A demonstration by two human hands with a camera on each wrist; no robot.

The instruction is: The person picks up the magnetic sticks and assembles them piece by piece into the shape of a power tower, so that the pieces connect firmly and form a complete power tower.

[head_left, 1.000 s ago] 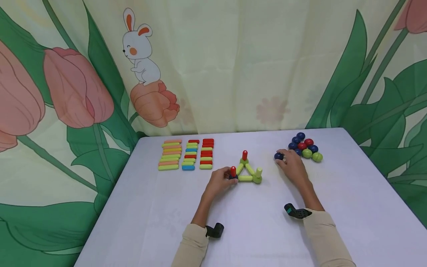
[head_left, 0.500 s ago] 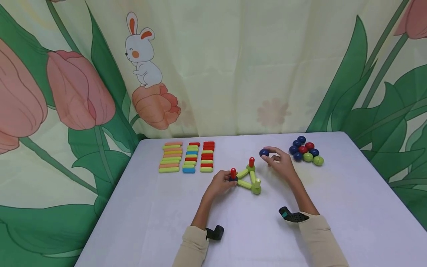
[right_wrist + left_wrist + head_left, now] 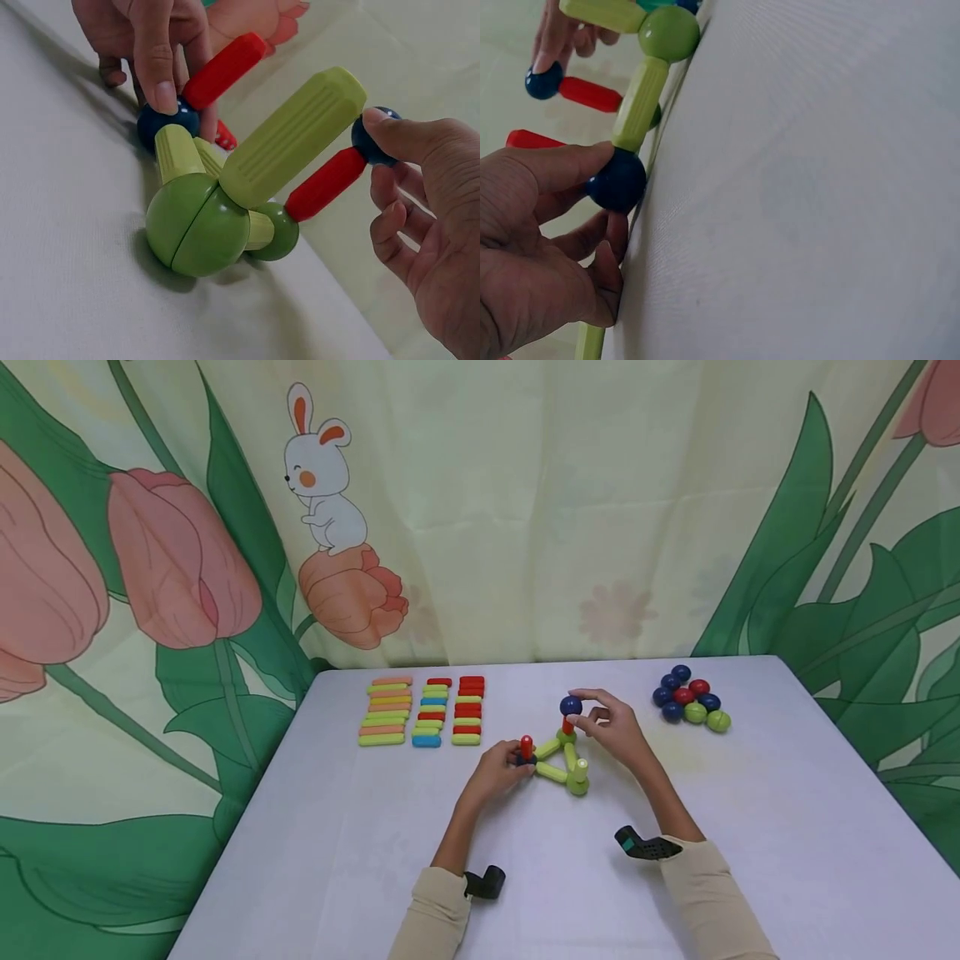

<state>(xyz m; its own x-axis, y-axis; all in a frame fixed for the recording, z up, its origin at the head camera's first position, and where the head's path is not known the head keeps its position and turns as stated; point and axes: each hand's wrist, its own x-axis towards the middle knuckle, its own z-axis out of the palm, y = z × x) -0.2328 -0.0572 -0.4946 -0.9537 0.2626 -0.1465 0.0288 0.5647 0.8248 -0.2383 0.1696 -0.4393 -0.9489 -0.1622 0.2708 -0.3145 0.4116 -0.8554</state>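
A triangle of green rods and balls lies on the table, with an upright rod at each corner. My left hand pinches the dark blue corner ball, from which a red rod stands up. My right hand pinches another dark blue ball between thumb and fingers. That ball sits on the top end of the far red rod, which rises from a green ball. At the near right corner a green rod stands on a larger green ball.
Left of the triangle lie three columns of rods: one mostly green and orange, one mixed, one red and green. A cluster of blue, red and green balls rests at the back right. A printed curtain hangs behind the table.
My right hand has carried the blue ball leftward from beside the cluster onto the far red rod. The triangle has turned slightly, its right corner nearer me. My left hand keeps its hold.
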